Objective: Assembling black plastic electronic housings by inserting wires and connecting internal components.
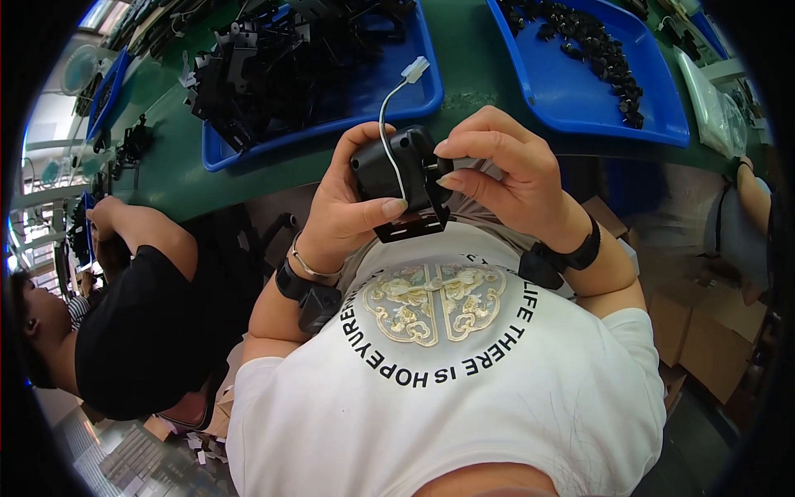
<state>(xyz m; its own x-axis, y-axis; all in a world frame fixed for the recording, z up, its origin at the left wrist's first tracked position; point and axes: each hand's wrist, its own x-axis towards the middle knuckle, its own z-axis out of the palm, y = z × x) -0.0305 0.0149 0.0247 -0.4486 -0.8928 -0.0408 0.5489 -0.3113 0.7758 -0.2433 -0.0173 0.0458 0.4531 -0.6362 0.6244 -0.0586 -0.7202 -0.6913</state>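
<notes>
My left hand [346,205] is wrapped round a black plastic housing [387,166], with its thumb on the near side. A white cable [385,124] runs over the housing and rises to a white plug [416,69]. Along the near and right side of the housing sits a black slotted metal bracket [414,228]. My right hand [517,170] is closed in a pinch at the right side, thumb and forefinger on a small black knob [445,171]. A short bit of metal shaft shows between the knob and the bracket. The fingers partly cover the knob.
Ahead on the green table [178,178], a blue tray [426,91] holds a heap of black metal brackets. Another blue tray [546,91] at the right holds many small black knobs. A clear plastic bag [716,116] lies beyond it. Co-workers sit at both sides; cardboard boxes [704,331] stand right.
</notes>
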